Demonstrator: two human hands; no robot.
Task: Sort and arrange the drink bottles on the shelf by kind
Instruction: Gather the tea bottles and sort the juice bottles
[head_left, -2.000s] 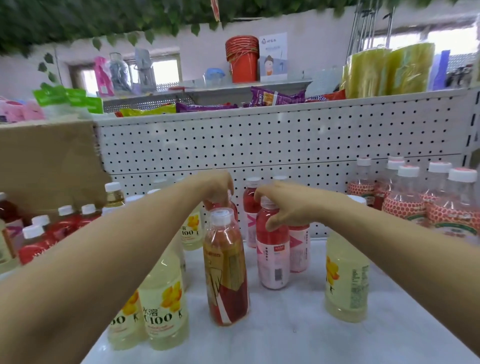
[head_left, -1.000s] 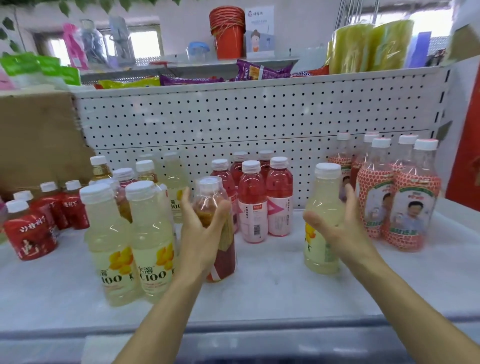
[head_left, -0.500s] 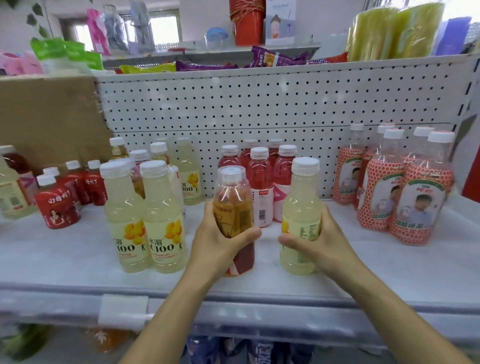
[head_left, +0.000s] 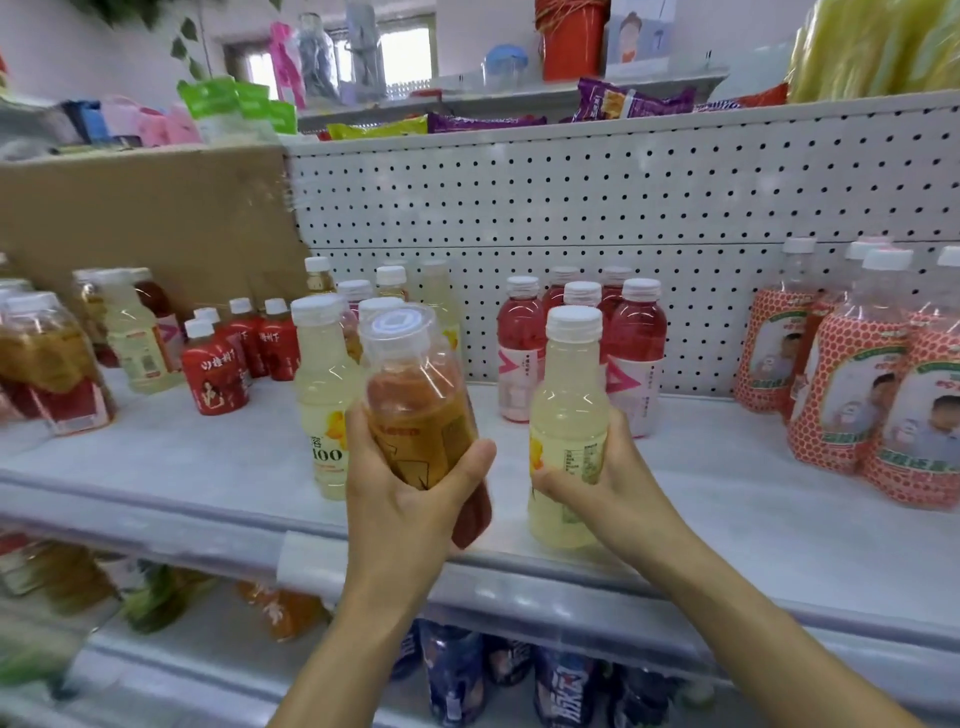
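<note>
— What's each hand got?
— Left hand (head_left: 410, 499) is wrapped round a tilted amber-and-red bottle (head_left: 423, 415) — lifted off the shelf (head_left: 779, 525). Right hand (head_left: 605, 480) clasps a pale yellow bottle (head_left: 569, 415), standing near the front edge — clear ribbed plastic, white caps.

My left hand (head_left: 400, 499) gripped an amber bottle (head_left: 421, 415), tilted toward me and lifted off the shelf (head_left: 208, 467). My right hand (head_left: 597, 483) wrapped a pale yellow bottle (head_left: 569, 415) standing upright near the shelf's front edge, pink bottles (head_left: 631, 343) behind it.
</note>
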